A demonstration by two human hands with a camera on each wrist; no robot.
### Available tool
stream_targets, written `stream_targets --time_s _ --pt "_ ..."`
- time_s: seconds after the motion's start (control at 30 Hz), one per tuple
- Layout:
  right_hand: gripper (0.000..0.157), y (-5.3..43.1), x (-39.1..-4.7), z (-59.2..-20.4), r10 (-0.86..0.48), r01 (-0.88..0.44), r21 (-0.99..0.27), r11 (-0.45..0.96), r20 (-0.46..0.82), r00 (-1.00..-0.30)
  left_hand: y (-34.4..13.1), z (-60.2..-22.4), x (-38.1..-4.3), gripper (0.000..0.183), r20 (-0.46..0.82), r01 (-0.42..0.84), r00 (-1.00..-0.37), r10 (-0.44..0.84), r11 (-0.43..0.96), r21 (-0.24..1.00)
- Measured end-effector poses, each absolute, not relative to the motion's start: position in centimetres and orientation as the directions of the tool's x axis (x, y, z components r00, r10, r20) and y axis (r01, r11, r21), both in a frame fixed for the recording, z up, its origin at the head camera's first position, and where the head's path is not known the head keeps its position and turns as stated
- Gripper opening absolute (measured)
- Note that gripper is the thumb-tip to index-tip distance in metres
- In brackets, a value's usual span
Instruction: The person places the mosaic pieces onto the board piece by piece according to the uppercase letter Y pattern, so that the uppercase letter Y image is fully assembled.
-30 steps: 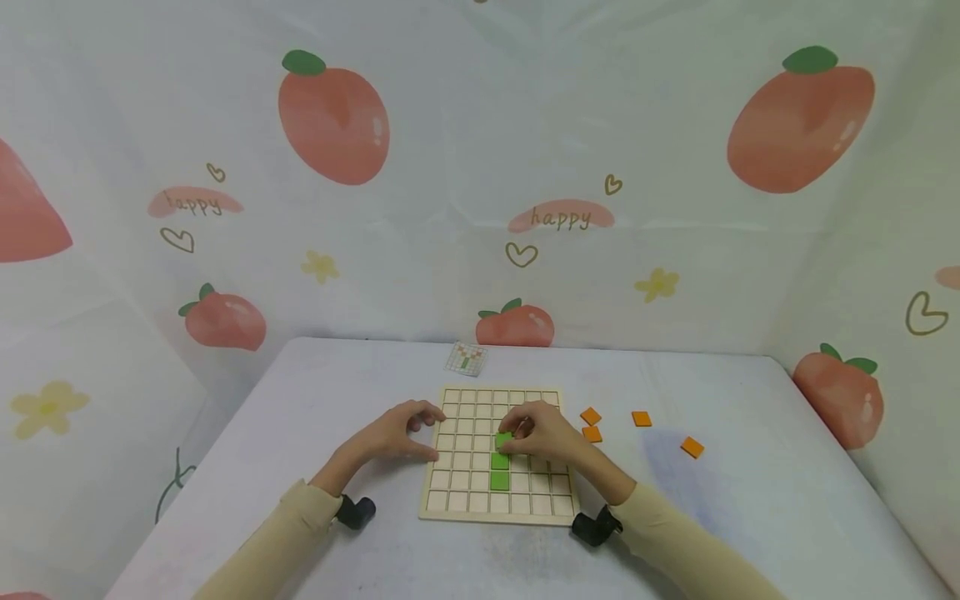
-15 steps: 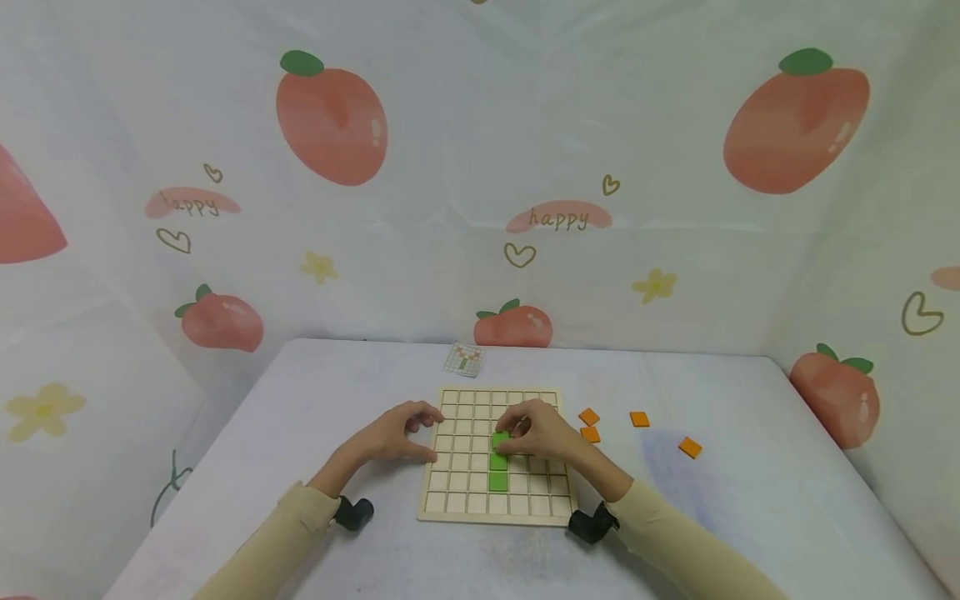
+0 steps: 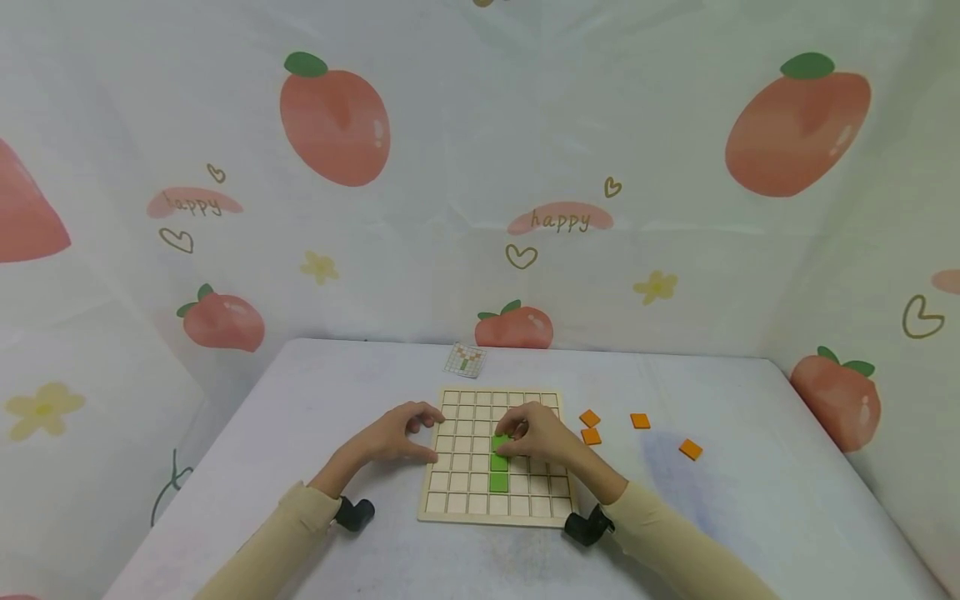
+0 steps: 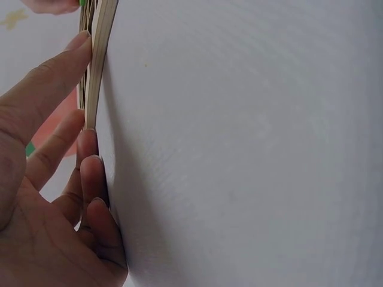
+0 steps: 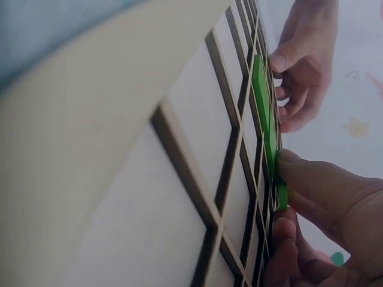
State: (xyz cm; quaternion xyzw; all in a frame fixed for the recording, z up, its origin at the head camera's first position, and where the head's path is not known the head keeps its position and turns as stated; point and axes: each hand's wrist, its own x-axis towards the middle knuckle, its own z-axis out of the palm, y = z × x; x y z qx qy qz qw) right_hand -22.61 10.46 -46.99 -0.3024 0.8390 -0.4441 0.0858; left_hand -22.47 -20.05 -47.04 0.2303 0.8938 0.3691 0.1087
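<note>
A square wooden grid board [image 3: 495, 522] lies flat on the table, with two green square tiles [image 3: 498, 482] set in one column of its cells. Just beyond them, in the same column, my right hand [image 3: 543, 432] pinches a third green tile [image 5: 282, 194] between thumb and fingers, right down at the grid. My left hand [image 3: 401, 433] is at the board's left edge, thumb and fingers spread apart along it. In the left wrist view, the left thumb [image 4: 51, 84] lies against the board's edge [image 4: 99, 66] and the other fingers bend loosely near the table.
Several orange square tiles [image 3: 640, 421] lie scattered on the table right of the board. Behind the board is a small card [image 3: 465, 360] printed with a coloured grid pattern. A fruit-print cloth [image 3: 420, 250] hangs behind the table.
The right wrist has shifted slightly left while its fingers stay at the same green tile. My left hand and the board keep their places.
</note>
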Motion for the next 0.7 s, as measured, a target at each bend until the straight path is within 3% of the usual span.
stream_targets --time_s 0.37,0.7 --pt "0.018 10.4 -22.3 -46.7 -0.582 -0.424 -0.803 0.42 0.12 -0.804 -20.0 -47.0 -22.4 0.057 -0.033 0.317 -0.878 0.477 0.633 0.707" --pt "0.021 12.5 -22.6 -46.0 -0.622 -0.415 -0.847 0.331 0.135 -0.771 -20.0 -47.0 -22.5 0.057 -0.026 0.33 -0.873 0.487 0.628 0.704"
